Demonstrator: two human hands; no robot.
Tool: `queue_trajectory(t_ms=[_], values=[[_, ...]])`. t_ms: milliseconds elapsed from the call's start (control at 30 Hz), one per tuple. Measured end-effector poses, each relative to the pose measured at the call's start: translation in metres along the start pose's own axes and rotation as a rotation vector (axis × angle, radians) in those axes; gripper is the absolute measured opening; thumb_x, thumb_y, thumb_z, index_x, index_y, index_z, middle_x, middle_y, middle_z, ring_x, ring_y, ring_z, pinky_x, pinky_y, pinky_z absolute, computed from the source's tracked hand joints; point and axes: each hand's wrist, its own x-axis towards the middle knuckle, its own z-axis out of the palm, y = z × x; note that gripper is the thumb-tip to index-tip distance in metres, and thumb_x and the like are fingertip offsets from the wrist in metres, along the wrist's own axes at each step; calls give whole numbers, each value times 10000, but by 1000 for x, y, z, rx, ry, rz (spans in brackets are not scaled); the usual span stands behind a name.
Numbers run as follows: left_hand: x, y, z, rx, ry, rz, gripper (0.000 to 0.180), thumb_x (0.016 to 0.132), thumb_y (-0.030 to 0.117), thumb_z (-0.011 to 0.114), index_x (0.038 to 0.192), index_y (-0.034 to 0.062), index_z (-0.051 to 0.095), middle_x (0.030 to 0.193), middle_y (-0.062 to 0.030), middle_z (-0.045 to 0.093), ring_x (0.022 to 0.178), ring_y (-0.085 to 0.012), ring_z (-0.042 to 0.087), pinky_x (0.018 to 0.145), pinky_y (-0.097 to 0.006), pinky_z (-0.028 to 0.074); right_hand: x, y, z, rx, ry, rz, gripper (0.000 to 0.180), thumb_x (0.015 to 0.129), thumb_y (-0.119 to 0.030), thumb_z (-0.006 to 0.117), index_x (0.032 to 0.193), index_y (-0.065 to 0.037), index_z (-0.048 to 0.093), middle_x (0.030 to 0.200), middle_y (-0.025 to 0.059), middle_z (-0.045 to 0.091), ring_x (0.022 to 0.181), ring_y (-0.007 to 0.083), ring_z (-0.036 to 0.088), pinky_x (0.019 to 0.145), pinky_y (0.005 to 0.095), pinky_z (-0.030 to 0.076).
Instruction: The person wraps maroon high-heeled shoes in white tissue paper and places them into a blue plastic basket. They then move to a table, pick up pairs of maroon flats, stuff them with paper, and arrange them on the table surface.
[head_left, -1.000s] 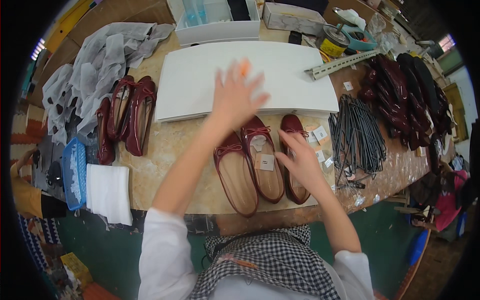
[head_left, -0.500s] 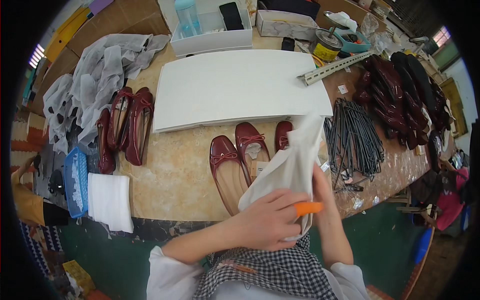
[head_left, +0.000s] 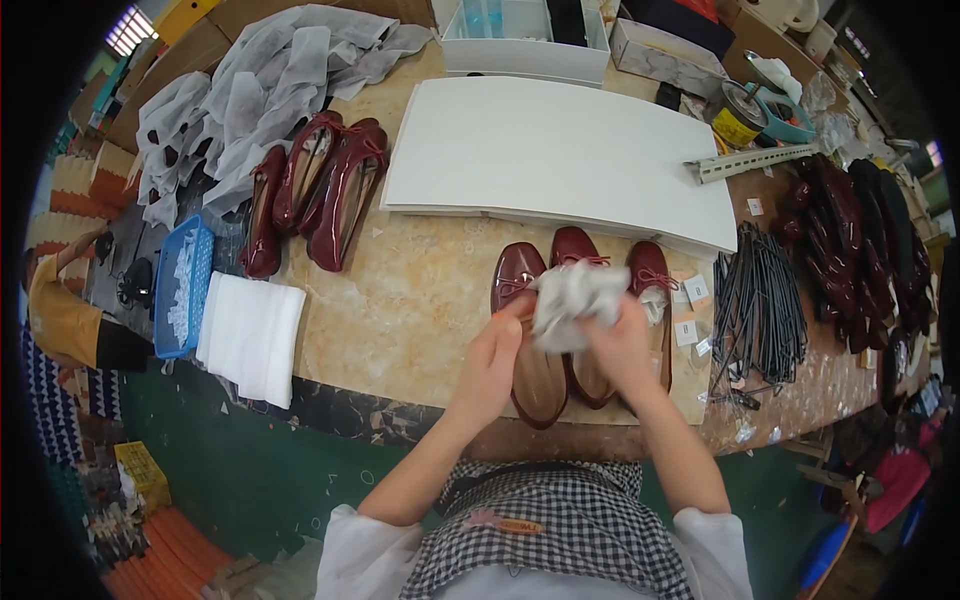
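Crumpled white tissue paper (head_left: 578, 305), smeared by motion, is in my right hand (head_left: 618, 340), whose fingers are closed on it. It hangs over the front part of a dark red patent ballet flat (head_left: 518, 275) with a bow. My left hand (head_left: 492, 360) grips this flat's left side; the paper partly covers its fingertips. A second red flat (head_left: 574, 245) lies beside the first, its middle hidden behind the paper and my right hand. Farther right lies a third red flat (head_left: 650, 262), with pale stuffing inside, partly behind my right wrist.
A stack of white sheets (head_left: 560, 150) lies beyond the flats. More red flats (head_left: 345, 200), grey-white tissue (head_left: 270, 90), a blue basket (head_left: 185, 285) and folded white cloth (head_left: 250, 335) are at left. Dark thin rods (head_left: 760, 310) and glossy red pieces (head_left: 825, 240) lie at right.
The white sheet that was spread between my hands is now crumpled into a wad. Both hands have moved forward over the flats, and the left has gone to the first flat's side. The view has shifted.
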Motion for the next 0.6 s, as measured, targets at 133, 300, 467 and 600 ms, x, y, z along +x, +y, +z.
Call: queue_trajectory(t_ms=[133, 300, 467, 600], values=[[-32, -40, 3, 937, -44, 514, 213, 818, 222, 592, 763, 25, 652, 702, -122, 625, 669, -295, 588, 755, -390, 452, -3, 6, 19, -740, -290, -314, 248, 706, -7, 629, 954, -8, 621, 943, 109, 538, 902, 257, 570, 763, 381, 485], [-44, -45, 27, 1000, -160, 556, 159, 782, 177, 616, 750, 32, 672, 691, -89, 639, 670, -209, 602, 715, -346, 431, 38, 36, 58, -1396, -230, -515, 234, 701, -123, 600, 911, -55, 679, 863, 90, 483, 873, 264, 528, 744, 345, 462], [-44, -50, 23, 1000, -57, 514, 168, 773, 178, 610, 704, 36, 667, 683, -67, 641, 648, -192, 595, 710, -339, 416, 27, 23, 30, -780, -329, -508, 534, 683, -293, 741, 1125, -27, 604, 975, 110, 519, 894, 277, 523, 757, 400, 427], [-44, -48, 26, 1050, -101, 555, 170, 775, 186, 605, 691, 47, 656, 685, -76, 638, 653, -198, 597, 713, -347, 417, 50, 30, 37, -1295, -26, -343, 606, 675, -322, 759, 1182, -45, 575, 940, 102, 533, 885, 261, 528, 757, 369, 420]])
